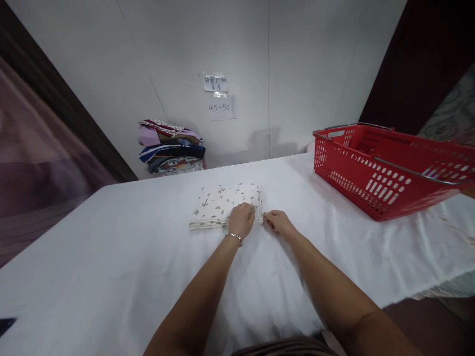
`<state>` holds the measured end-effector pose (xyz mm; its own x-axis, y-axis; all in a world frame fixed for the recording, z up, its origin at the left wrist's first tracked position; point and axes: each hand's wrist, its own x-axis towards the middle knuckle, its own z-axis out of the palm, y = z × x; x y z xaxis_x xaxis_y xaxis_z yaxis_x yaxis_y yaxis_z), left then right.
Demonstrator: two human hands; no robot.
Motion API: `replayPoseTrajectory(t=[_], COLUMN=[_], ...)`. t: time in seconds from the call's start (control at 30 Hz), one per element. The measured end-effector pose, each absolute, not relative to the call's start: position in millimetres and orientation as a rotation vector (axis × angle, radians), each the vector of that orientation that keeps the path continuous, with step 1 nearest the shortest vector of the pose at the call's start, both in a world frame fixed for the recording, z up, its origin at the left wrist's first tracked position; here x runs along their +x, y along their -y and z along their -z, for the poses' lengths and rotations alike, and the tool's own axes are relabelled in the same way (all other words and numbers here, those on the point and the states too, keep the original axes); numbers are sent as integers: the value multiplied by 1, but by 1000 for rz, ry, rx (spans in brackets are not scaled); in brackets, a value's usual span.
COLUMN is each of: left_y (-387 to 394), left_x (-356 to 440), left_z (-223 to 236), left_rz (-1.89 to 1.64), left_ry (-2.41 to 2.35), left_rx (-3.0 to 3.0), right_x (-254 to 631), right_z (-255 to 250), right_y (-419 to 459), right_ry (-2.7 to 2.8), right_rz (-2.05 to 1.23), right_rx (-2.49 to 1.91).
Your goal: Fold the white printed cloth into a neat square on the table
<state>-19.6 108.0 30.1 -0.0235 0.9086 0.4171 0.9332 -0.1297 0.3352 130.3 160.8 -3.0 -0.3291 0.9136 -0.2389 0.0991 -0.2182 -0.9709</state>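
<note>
A folded white cloth (217,201) with a small brown and grey leaf-like print lies on the white-covered table, its layered edges towards me and to the right. My left hand (241,220), with a bracelet at the wrist, rests over the near right part of the cloth. Its fingers are curled closed on the fabric by the right edge. At the near right corner, my right hand (278,221) is closed in a pinch on the cloth's edge. The fingertips are small here, so how much fabric they hold is hard to see.
A red plastic basket (356,183) with metal handles stands on the table (148,247) at the right. Against the back wall sits a stack of folded fabrics (172,148). Paper notes (222,108) are taped above. A dark object (6,325) lies at the left edge.
</note>
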Motion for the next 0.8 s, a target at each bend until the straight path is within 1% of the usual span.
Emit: replayPoseTrajectory(t=[0.17, 0.27, 0.6, 0.8], left_y=[-105, -106, -106, -102], left_x=[-15, -13, -9, -8], left_z=[-20, -16, -16, -17], left_rz=[697, 674, 574, 616], left_ry=[1997, 1985, 2005, 2031], left_rx=[-2216, -2234, -2231, -2249], right_x=[125, 125, 125, 123], right_z=[9, 11, 5, 2], right_y=[-155, -156, -155, -154], right_ry=[1661, 1691, 1578, 1420], right_rz=[-1352, -1303, -1436, -1636], right_rx=[-1269, -1269, -1147, -1113])
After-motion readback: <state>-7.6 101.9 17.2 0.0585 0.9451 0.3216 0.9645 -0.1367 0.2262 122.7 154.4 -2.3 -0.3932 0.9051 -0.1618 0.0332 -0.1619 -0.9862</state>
